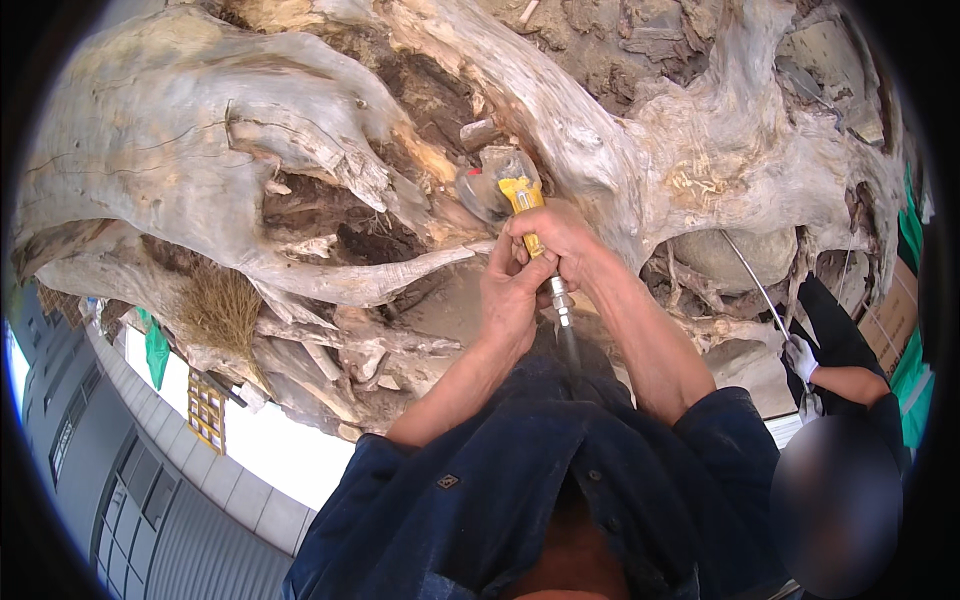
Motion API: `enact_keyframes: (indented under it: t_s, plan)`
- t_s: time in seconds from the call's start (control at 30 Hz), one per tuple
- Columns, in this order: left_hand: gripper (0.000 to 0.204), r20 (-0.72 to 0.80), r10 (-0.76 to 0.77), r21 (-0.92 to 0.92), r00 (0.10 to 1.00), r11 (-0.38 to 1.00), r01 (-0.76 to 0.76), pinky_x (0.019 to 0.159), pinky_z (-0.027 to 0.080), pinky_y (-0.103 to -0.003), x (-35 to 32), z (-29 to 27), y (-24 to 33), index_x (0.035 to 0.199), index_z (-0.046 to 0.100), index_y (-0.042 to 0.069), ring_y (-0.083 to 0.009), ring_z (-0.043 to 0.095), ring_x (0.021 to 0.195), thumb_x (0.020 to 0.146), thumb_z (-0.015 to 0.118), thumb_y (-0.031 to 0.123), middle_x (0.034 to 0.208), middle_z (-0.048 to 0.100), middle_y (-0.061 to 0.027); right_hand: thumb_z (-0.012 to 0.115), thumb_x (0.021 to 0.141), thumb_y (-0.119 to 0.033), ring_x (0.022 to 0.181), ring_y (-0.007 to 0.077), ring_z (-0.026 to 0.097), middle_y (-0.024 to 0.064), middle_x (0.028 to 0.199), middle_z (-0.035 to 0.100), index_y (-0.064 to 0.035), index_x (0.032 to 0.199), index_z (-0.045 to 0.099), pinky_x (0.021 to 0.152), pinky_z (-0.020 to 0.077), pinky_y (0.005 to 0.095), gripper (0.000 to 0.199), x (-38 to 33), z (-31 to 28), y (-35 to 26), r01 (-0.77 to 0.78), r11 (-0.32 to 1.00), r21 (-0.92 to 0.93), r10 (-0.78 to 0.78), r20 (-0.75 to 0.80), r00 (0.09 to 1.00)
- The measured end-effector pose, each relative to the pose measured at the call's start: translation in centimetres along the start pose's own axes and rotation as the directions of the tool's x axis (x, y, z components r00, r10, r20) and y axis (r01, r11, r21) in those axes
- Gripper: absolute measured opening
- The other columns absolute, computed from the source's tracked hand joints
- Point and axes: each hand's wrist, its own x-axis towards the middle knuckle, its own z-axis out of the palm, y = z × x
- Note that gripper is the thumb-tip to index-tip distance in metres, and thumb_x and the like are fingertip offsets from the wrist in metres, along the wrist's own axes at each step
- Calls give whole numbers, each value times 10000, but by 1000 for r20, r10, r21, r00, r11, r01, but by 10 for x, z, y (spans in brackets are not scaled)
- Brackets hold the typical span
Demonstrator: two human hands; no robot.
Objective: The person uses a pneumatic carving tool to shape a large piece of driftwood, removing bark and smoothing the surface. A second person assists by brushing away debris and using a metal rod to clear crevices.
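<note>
A yellow air grinder (520, 192) is in front of me at the middle, its rounded grey head close to the weathered wood of a big root mass (560, 110). My right hand (563, 236) wraps round the grinder's handle from the right. On the left and slightly nearer, my left hand (511, 292) closes on the handle's rear part, its thumb pointing up toward the right hand. A metal hose coupling (560, 300) comes out below both hands and runs back toward my body. Whether the grinder's head touches the wood, I cannot tell.
Twisted roots with deep hollows spread across the far side. A dry twig broom (218, 308) leans at the left, above a yellow lattice piece (206, 412). At the right, a co-worker's white-gloved hand (800, 357) grips a thin rod (752, 272) reaching the roots.
</note>
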Motion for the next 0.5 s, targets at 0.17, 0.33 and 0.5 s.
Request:
enact_keyframes:
  t_s: [0.17,0.33,0.5]
  plan:
    - [552,3,2,-9,1000,1000,-2,701,645,-347,0,8,15,1483,474,65,-179,722,832,990,718,114,1064,695,-69,647,825,-77,538,217,577,112,665,609,34,832,650,476,463,384,112,9,0,-3,-52,998,24,52,10,999]
    - [568,-39,28,-40,999,999,-29,679,639,-331,-4,14,5,1488,460,48,-179,724,810,984,716,103,1056,694,-74,651,827,-86,540,220,582,121,692,622,40,842,647,483,470,388,126,-3,-2,-7,-60,998,-16,60,-8,998]
    - [531,-39,84,-12,996,996,-84,652,638,-341,2,11,21,1459,472,38,-207,730,780,985,706,96,1051,696,-91,654,825,-94,544,215,578,120,696,617,41,859,650,484,467,389,140,3,14,-27,-20,999,-39,21,18,1000]
